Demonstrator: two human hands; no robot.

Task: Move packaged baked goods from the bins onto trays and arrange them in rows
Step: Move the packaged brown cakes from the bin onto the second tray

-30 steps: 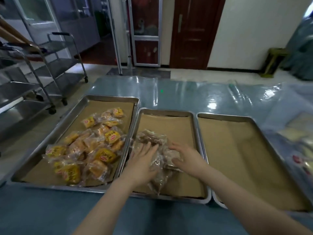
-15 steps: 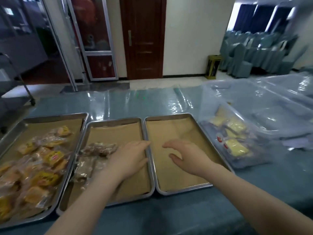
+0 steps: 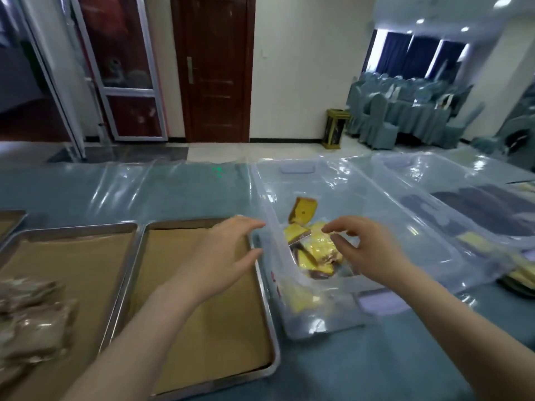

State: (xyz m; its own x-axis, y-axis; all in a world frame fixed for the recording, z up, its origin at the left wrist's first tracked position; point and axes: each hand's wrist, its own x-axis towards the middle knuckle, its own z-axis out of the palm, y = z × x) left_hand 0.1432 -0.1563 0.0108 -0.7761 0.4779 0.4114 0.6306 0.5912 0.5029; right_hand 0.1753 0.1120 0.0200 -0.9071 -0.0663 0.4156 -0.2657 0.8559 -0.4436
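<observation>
packaged yellow cake slices (image 3: 317, 251) with brown crusts, in clear wrappers, lie heaped inside a clear plastic bin (image 3: 405, 224) on the blue-green, film-covered bench (image 3: 173, 192). just left of the bin sits a steel tray (image 3: 208, 342) lined with brown paper. the left hand (image 3: 220, 256) hovers over that tray's far right corner, grip spread, holding nothing. the right hand (image 3: 369, 251) hangs over the slices, grip loosely curled and parted; whether it touches them cannot be told.

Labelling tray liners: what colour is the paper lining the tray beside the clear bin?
Plain tan-brown, no pattern: paper liner in the tray, head view.
</observation>
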